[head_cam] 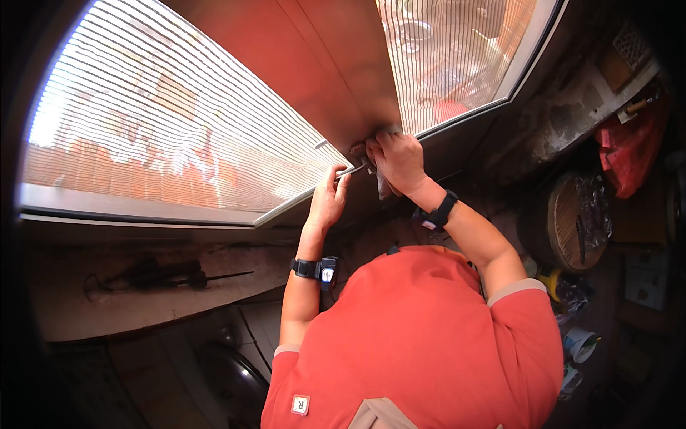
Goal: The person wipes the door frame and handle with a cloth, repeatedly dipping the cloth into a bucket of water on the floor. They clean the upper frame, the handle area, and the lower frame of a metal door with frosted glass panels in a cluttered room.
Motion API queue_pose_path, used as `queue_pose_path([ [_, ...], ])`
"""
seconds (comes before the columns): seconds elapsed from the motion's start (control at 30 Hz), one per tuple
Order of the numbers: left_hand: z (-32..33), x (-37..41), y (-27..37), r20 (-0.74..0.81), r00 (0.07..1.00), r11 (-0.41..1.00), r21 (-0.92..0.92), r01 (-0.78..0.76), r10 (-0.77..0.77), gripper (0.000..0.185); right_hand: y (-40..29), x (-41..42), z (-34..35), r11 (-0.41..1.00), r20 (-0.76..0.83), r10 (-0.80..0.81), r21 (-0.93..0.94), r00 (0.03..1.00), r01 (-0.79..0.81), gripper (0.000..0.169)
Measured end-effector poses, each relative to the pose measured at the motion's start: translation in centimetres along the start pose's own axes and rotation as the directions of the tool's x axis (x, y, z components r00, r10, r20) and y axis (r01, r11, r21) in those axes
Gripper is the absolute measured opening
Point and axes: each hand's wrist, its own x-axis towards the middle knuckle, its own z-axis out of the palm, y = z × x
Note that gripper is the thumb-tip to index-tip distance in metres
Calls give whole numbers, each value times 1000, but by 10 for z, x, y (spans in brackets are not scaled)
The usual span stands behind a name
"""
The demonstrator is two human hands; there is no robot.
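My left hand [328, 199] is at the lower corner of the left glass pane [177, 123], its fingertips around the end of a thin metal door handle [353, 169]. To its right my right hand [399, 161] is closed on a crumpled cloth [382, 185], beside the handle's mount on the reddish metal door frame [332, 69]. Part of the cloth hangs below the fingers. The fingers hide some of the handle and its mount. Striped see-through panes stand on both sides of the frame.
A ledge [161, 316] with a dark pointed tool [228, 275] lies at left, above a dark round pan or lid [233, 375]. On the right are a round wooden-topped stool or block [568, 225], a red plastic bag [629, 150] and a white tub [579, 344].
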Motion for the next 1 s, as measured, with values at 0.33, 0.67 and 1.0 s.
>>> queue_pose_path([
  [0.33,1,1,-7,0,999,999,-6,-36,36,24,1,-2,5,50,725,392,599,567,-800,27],
  [0.67,0,-1,0,11,1000,999,-49,-3,4,25,22,1,20,-708,917,-126,185,380,-682,30],
  [1.0,-1,0,-3,30,1000,999,-51,-8,9,23,14,10,14,-440,883,191,468,430,-766,24],
])
